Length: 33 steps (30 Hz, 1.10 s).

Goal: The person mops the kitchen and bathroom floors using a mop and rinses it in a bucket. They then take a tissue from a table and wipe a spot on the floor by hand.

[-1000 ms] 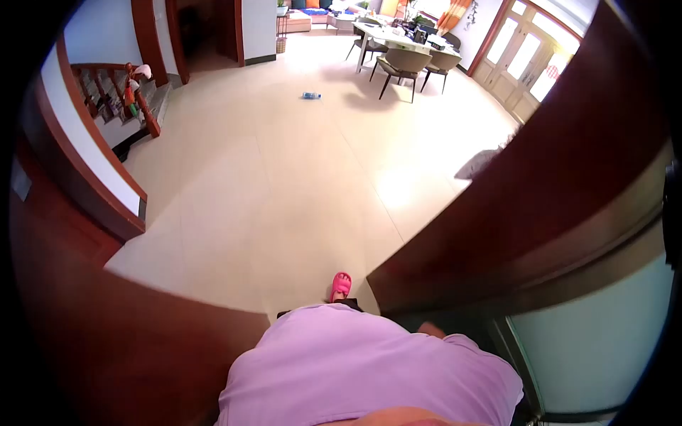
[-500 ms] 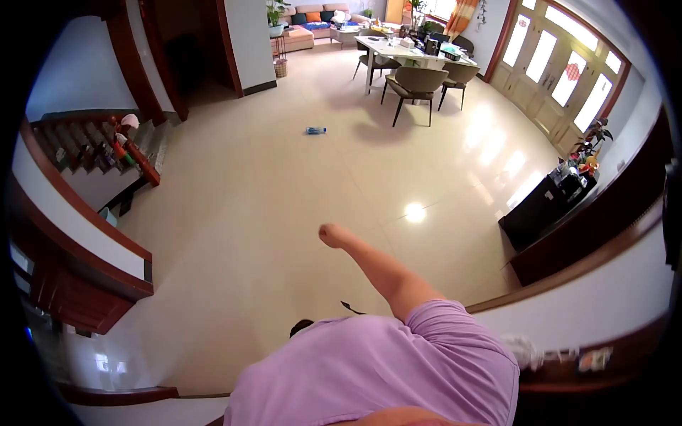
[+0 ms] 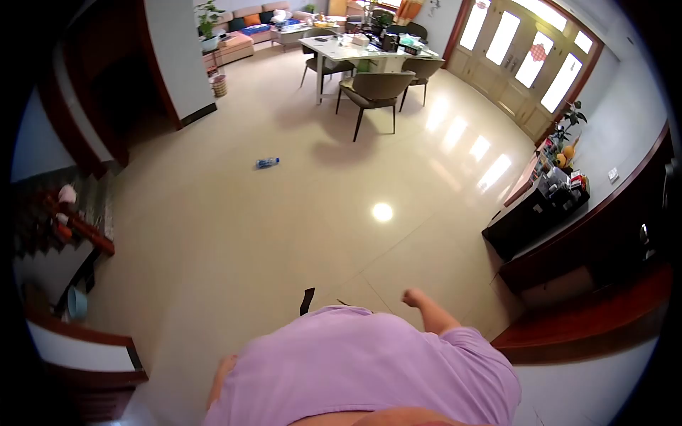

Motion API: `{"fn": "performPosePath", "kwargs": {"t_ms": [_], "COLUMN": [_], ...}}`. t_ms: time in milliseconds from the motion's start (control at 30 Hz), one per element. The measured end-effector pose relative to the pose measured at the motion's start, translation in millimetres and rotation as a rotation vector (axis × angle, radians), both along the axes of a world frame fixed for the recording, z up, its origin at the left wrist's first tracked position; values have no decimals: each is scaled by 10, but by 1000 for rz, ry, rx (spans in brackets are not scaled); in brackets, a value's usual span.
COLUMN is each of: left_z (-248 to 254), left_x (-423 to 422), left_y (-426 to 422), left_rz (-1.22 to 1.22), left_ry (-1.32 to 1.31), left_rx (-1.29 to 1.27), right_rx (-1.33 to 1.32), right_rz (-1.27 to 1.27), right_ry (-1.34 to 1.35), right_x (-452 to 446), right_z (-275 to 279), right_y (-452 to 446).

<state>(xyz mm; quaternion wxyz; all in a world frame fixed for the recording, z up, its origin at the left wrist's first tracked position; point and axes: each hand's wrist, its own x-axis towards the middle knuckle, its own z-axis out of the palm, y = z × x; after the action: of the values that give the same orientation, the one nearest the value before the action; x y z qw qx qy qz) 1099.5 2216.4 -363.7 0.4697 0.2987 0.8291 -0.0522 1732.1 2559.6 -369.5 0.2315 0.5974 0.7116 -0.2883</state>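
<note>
My right hand is out in front of my lilac shirt, low over the tiled floor. Its fingers are curled into a fist, with nothing seen in them. At my left side, my left hand shows only in part beside the shirt, and its fingers cannot be made out. Neither hand touches anything else that I can see. Farther ahead, a plastic bottle with a blue label lies on its side on the floor. A black strap sticks out past the shirt front.
A white dining table with chairs stands ahead. On the right are a black cabinet and double doors. A staircase railing and a light blue basin are at left, a sofa at the back.
The view has moved forward, so the bottle and table look nearer. My right arm has swung back and to the right. My left hand has come partly into view.
</note>
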Motion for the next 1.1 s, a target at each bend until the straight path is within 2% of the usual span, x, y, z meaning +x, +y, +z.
{"fn": "performPosePath", "kwargs": {"t_ms": [67,100,133,200,233,300,367,400,467,500,567,700,800,867,900,967,1000,1100], "left_z": [162,261,-21,-14,331,515,358,635,281,234,157,-28,-206,-223,-213,-221,-244,-167], "left_x": [-551,-746,-1117,-1231,-986,-572,-172,123,220,310,347,104,-255,-580,-739,-1093,-1309,-1630], "left_y": [1106,1682,2261,3341,3982,4941,5541,5790,6049,6106,6318,6910,7481,8068,8418,9233,9755,11510], "left_rz": [-133,-153,-234,52,213,280,181,130,-210,-241,-176,-39,3,3,-8,-83,-142,-164], "left_ry": [139,192,267,199,80,57,-22,-219,-464,-437,-331,-231,-182,-143,-124,-51,18,148], "left_rx": [-4,27,107,475,607,787,732,595,500,435,293,121,-3,-50,-70,-88,-64,229], "right_rx": [10,23,-13,-115,-191,-308,-324,-288,-124,107,206,346,295,112,88,-90,-91,7], "right_rz": [-434,-516,-619,-728,-730,-684,-544,-434,-251,-139,-133,-52,35,-28,40,2,7,-256], "right_ry": [79,22,31,-39,-116,-151,-86,-37,56,94,240,508,525,422,382,298,320,403], "right_x": [551,768,950,1059,1086,1030,834,644,114,-112,-757,-1764,-2323,-2508,-2486,-2370,-2232,-1794], "right_z": [188,119,73,48,26,-92,-241,-296,-195,-232,350,914,1035,921,843,937,772,748], "right_y": [69,115,107,241,333,860,1732,2271,3546,4191,5432,7446,8376,8768,8917,9174,9326,9705]}}
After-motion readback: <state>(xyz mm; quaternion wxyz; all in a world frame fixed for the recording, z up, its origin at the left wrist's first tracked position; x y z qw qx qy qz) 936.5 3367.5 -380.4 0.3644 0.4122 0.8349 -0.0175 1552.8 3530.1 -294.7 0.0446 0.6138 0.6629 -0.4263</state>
